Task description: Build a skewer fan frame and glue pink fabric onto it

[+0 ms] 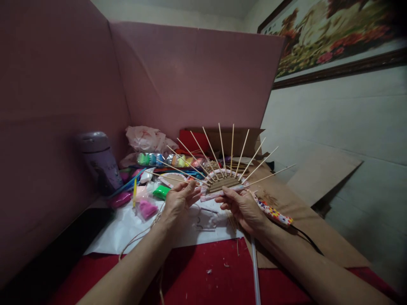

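A half-round piece of corrugated cardboard (222, 184) with a pale pink-and-white edging is held up in front of me. Several thin wooden sticks (233, 146) fan out from its curved side. My right hand (243, 207) grips the straight lower edge, thumb on the front face and fingers curled behind. At the left end, my left hand (181, 199) has its thumb and forefinger closed at the lowest left stick (165, 176); its other fingers are loosely bent. Behind the left hand lies another cardboard piece (171, 180) with similar edging, partly hidden.
White paper (108, 231) and brown cardboard (305, 237) cover parts of the red cloth (206, 275). A flower-patterned tool (275, 213) with a black cord and a translucent stick (255, 271) lie right. Bagged coloured clay (148, 208), a lilac bottle (100, 163) and twine (133, 239) are left.
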`<state>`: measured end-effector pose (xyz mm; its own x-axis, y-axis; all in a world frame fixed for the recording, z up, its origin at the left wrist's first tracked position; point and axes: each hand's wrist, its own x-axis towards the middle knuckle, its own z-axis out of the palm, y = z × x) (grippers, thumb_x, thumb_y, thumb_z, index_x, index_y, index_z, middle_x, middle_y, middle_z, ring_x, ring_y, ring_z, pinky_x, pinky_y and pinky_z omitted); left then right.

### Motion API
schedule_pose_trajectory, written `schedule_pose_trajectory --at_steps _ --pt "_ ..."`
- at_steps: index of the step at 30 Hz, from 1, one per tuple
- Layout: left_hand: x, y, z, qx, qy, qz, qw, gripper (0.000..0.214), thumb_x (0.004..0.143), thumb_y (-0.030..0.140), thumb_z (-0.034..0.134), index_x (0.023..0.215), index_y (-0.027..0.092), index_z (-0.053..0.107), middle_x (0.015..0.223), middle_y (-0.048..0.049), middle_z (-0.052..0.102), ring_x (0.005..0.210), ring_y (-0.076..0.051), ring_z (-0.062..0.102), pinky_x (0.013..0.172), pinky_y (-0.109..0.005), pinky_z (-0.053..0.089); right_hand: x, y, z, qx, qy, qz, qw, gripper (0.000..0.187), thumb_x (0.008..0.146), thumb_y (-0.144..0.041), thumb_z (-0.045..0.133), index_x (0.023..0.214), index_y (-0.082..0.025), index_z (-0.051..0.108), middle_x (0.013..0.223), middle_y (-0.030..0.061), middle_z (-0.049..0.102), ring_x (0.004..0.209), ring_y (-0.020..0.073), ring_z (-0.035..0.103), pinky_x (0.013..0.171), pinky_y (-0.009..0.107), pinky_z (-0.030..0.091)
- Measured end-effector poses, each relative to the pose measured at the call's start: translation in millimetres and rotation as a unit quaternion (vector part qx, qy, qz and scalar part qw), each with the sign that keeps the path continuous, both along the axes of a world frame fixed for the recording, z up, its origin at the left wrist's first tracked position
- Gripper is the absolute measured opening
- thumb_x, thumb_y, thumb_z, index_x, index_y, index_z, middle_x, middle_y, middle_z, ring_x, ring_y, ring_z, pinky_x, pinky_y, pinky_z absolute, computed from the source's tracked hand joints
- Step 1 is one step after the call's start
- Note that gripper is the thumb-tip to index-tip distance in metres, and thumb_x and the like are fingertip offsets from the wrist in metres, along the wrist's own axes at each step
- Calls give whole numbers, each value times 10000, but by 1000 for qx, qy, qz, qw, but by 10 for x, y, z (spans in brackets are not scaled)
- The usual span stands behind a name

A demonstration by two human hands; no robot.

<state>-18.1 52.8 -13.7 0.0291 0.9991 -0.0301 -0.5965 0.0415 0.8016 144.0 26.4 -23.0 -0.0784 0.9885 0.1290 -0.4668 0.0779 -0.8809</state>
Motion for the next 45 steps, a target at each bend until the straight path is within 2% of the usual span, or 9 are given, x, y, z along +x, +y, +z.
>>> schedule_pose_trajectory --at_steps 20,45 --pt "33 -35 35 -29 2 24 999 164 593 166 704 622 129 547 594 -24 641 563 -122 618 552 -223 488 5 12 -21 -5 13 13 1000 130 692 -257 640 703 -129 620 669 29 662 593 116 635 465 160 488" --pt "35 -48 24 -17 15 35 999 187 590 161 703 627 128 522 582 -15 624 534 -104 599 518 -209 471 -1 13 -46 -18 17 15 1000 116 695 -241 640 694 -125 634 669 28 665 599 107 636 501 159 505"
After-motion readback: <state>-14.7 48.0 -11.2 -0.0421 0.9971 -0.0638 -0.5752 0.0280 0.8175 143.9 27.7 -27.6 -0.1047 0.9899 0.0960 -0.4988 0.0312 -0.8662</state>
